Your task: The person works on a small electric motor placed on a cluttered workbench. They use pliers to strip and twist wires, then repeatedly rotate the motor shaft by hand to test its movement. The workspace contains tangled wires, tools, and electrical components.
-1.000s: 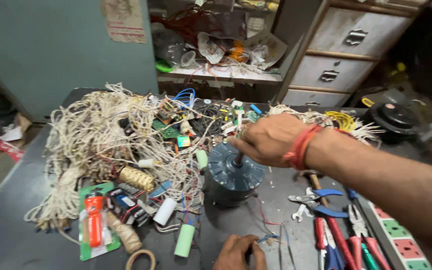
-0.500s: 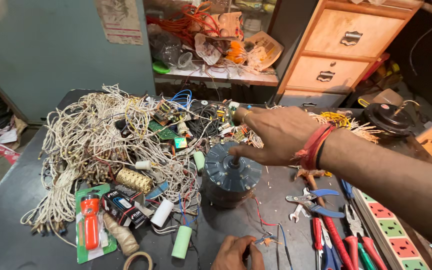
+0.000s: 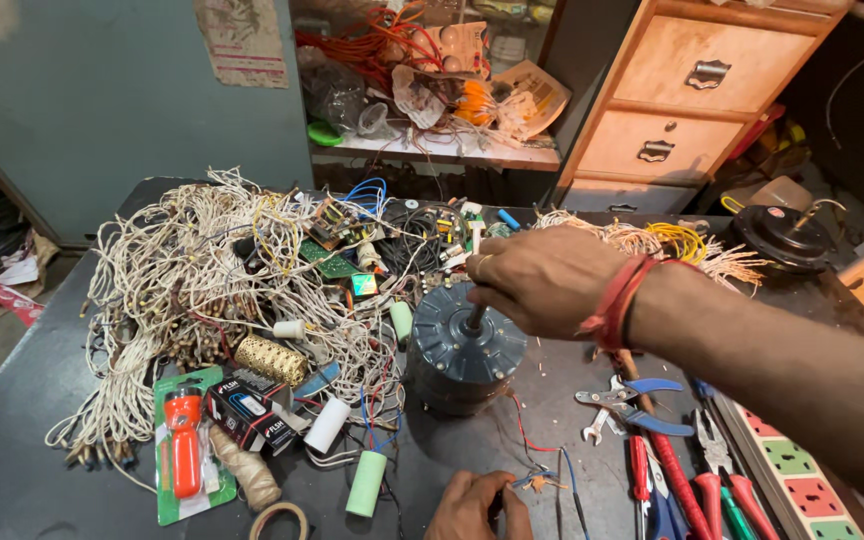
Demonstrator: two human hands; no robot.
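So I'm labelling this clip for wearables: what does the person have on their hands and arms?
The right hand is bare and gloveless, with a ring on one finger and red thread bands wound around the wrist; the forearm shows no sleeve. The left hand is bare too, only partly in frame.

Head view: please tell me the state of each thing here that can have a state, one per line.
Motor: upright on the table, shaft up.
Right hand: closed around the motor shaft.
Left hand: resting on the table, pinching thin wires.
Drawers: both shut.
Blue-handled pliers: lying flat, untouched.
White wire bundle: tangled in a heap.
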